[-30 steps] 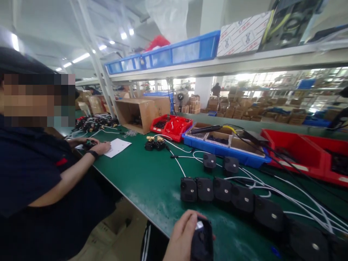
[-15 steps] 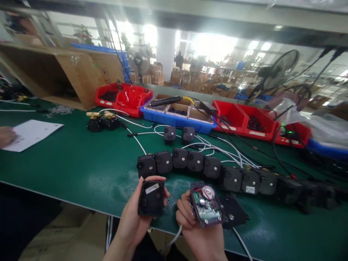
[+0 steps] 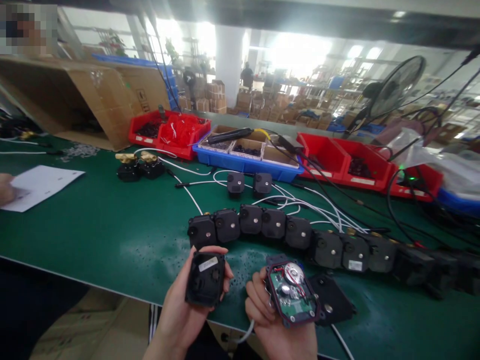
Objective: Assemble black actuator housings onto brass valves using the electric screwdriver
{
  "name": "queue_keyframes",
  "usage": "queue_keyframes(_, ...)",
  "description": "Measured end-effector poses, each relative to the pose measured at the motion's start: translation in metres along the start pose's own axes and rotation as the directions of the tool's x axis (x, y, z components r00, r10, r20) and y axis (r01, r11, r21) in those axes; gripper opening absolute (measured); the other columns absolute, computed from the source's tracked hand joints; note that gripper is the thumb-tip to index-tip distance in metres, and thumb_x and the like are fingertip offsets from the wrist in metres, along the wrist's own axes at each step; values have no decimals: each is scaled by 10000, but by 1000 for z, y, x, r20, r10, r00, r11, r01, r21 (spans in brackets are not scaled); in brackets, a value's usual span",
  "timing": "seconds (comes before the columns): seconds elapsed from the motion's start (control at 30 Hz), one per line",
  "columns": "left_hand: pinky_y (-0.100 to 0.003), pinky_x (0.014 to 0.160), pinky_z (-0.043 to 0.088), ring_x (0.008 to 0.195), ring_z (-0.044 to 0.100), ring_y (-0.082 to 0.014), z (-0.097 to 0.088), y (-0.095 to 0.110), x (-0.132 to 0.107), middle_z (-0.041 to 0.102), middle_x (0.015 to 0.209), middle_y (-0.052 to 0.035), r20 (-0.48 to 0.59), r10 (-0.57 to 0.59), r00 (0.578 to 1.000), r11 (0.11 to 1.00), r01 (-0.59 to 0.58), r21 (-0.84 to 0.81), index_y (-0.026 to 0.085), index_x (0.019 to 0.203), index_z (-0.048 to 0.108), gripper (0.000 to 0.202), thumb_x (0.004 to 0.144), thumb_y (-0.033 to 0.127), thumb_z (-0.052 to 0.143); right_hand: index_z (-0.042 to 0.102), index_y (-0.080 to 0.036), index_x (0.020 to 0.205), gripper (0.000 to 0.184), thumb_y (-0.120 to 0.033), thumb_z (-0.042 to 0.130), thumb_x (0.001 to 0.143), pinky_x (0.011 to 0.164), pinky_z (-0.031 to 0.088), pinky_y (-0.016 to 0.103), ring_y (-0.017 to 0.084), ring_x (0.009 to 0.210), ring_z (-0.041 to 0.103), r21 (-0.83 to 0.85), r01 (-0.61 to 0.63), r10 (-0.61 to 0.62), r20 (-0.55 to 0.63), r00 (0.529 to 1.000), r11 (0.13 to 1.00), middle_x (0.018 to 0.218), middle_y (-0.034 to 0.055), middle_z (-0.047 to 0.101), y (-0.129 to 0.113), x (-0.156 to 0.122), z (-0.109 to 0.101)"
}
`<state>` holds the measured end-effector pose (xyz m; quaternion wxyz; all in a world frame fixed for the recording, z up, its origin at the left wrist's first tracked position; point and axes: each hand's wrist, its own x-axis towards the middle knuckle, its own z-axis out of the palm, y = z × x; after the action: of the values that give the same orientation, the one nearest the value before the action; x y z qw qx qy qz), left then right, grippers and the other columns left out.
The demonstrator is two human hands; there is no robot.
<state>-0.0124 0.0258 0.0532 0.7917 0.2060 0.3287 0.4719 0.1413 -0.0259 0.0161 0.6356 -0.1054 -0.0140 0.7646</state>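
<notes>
Gripping black cover (image 3: 205, 279), left hand (image 3: 183, 310) palm-up; right hand (image 3: 279, 327) clasping open module (image 3: 292, 294).

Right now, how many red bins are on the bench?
5 bins. Left of the blue tray: one with black parts, one with red wires. Right of it: two adjoining, one farther right. More may be hidden.

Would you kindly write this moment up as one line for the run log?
left hand: holds black cover | right hand: holds open unit | bench: row of black units behind
</notes>
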Motion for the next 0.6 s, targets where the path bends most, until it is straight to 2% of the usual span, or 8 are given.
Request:
queue_keyframes(0.17,-207,569,485,664,647,-156,2,-1,0,730,792,-70,-59,8,998,999,-6,36,166,973,752,367,888,519,698,752,-140,930,206,-337,701,898,525,351,153,61,537,195,-13,83,-82,52,995,996,648,-63,337,8,4,-18)
queue_keyframes(0.27,-214,591,496,662,647,-158,6,-1,0,730,780,-77,-99,20,995,999,-15,46,161,964,755,376,892,523,684,754,-146,915,218,-356,707,880,513,352,163,64,532,183,-25,94,-93,32,995,995,645,-61,337,10,6,-25)
queue_keyframes(0.43,-198,573,499,649,638,-157,14,-2,-4,736,766,-81,-169,22,985,997,-8,80,173,944,763,391,857,550,707,768,-147,902,221,-361,723,865,479,320,163,64,511,161,-26,93,-92,38,995,995,623,-60,358,8,7,-17)
queue_keyframes(0.5,-207,581,520,662,645,-170,9,-1,-4,737,767,-82,-209,29,977,996,-9,94,172,939,766,419,813,571,742,780,-135,903,220,-345,762,843,479,296,157,58,506,163,-17,66,-64,66,996,998,614,-62,370,7,7,-8)
queue_keyframes(0.6,-261,591,570,688,671,-218,-15,2,6,752,798,-98,-278,-32,960,993,63,104,178,976,769,479,702,569,816,789,-121,887,242,-352,794,817,479,249,155,55,494,173,-3,44,-44,98,994,999,570,-66,369,6,8,2)
